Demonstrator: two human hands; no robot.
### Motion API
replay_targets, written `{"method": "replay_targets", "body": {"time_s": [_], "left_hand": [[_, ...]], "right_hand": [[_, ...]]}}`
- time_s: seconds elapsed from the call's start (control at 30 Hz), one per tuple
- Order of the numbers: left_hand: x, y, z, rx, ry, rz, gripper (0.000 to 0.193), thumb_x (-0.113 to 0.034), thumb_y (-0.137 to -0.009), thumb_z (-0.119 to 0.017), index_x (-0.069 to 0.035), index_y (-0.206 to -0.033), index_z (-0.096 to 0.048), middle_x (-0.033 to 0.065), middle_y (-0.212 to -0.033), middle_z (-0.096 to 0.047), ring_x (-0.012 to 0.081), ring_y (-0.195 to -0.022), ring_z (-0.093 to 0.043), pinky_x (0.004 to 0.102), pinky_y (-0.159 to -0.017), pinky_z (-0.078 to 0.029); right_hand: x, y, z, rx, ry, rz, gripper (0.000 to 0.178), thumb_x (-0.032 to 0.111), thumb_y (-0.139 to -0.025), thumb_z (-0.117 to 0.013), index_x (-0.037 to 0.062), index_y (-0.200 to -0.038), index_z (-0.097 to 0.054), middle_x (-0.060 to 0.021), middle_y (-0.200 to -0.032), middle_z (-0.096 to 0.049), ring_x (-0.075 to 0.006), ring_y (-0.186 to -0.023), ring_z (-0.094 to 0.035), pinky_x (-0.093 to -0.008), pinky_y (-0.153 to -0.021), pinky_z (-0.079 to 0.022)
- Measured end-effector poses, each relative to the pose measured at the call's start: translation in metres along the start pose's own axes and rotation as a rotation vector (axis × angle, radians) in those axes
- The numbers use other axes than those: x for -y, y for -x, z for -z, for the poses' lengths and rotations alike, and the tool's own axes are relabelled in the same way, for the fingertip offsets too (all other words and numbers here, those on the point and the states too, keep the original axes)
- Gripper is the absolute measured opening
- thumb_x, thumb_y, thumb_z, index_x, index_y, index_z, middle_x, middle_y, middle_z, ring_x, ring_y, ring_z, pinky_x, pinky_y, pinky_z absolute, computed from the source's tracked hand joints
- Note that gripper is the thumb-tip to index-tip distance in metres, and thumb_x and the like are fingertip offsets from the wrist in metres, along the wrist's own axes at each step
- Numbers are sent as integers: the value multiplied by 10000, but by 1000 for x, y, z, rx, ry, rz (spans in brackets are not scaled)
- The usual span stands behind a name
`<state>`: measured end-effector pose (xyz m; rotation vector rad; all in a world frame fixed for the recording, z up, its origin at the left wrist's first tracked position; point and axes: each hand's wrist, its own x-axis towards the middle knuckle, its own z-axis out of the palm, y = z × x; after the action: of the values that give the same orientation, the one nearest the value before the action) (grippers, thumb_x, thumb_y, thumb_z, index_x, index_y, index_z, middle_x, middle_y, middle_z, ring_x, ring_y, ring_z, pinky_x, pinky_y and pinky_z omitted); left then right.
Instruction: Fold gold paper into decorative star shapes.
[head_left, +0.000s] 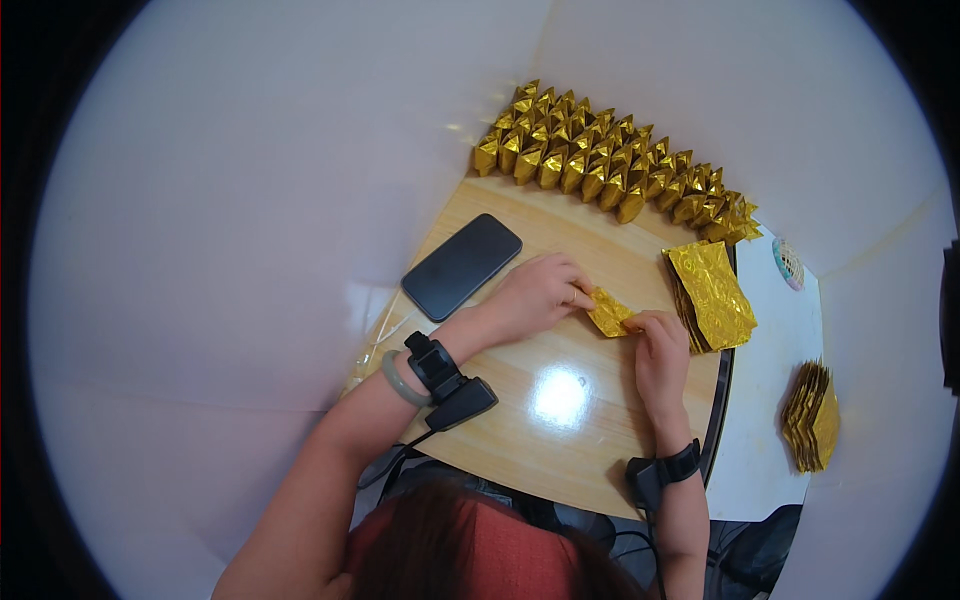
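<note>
Here, mid-table, my left hand point(535, 293) and right hand point(660, 350) pinch a gold foil sheet point(608, 312) between them; it looks light, crinkly and slippery, best gripped at its edges. The wooden table point(560, 440) shines. Beyond lie a dark phone point(462, 266), a foil stack point(712, 295) at the right edge, and folded gold pieces point(610, 160) along the far edge.

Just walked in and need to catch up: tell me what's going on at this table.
A person is folding a gold foil sheet, pinched between the left hand and right hand over a round wooden table. Rows of folded gold ingots line the far edge, a stack of flat gold sheets lies beside the right hand, and a dark smartphone lies to the left.
</note>
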<state>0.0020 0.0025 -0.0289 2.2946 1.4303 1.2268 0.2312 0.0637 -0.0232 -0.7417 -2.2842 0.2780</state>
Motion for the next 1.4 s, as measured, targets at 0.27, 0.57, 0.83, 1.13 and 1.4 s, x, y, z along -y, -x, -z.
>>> {"method": "replay_targets", "body": {"time_s": [0.27,0.57,0.83,1.13,1.4], "left_hand": [[-5,3,2,161,-43,168,205,-152,-812,-651,-88,-997,-712,63,-1008,-601,259,-1022,-522,362,-884,-439],[-3,5,6,255,-108,173,387,-147,-822,-649,-69,-1201,-619,106,-1136,-515,288,-1147,-406,368,-1010,-344],[-4,4,6,258,-88,187,401,-146,-820,-653,-49,-1206,-612,113,-1148,-512,293,-1154,-403,369,-1024,-335],[-4,4,6,277,-9,180,413,-142,-785,-682,-40,-1181,-627,120,-1141,-529,298,-1152,-412,371,-1018,-344],[0,5,3,267,14,118,361,-161,-769,-700,-33,-1103,-652,108,-1137,-538,298,-1135,-430,378,-1004,-352]], "right_hand": [[10,0,-3,200,34,28,305,79,-837,-587,31,-1139,-600,-150,-1205,-595,-313,-1204,-505,-436,-1058,-331],[9,2,-6,379,117,-12,509,290,-911,-566,15,-1329,-470,-154,-1382,-472,-280,-1314,-406,-487,-1098,-260],[-13,3,-7,252,359,-65,500,300,-924,-553,0,-1318,-477,-143,-1387,-472,-275,-1306,-415,-490,-1080,-278],[10,-6,10,38,114,-21,542,239,-786,-685,42,-1259,-507,-147,-1299,-498,-368,-1268,-396,-471,-1069,-302],[12,-5,8,297,-107,80,400,182,-725,-753,60,-1084,-624,-111,-1048,-621,-304,-972,-574,-378,-859,-469]]}}
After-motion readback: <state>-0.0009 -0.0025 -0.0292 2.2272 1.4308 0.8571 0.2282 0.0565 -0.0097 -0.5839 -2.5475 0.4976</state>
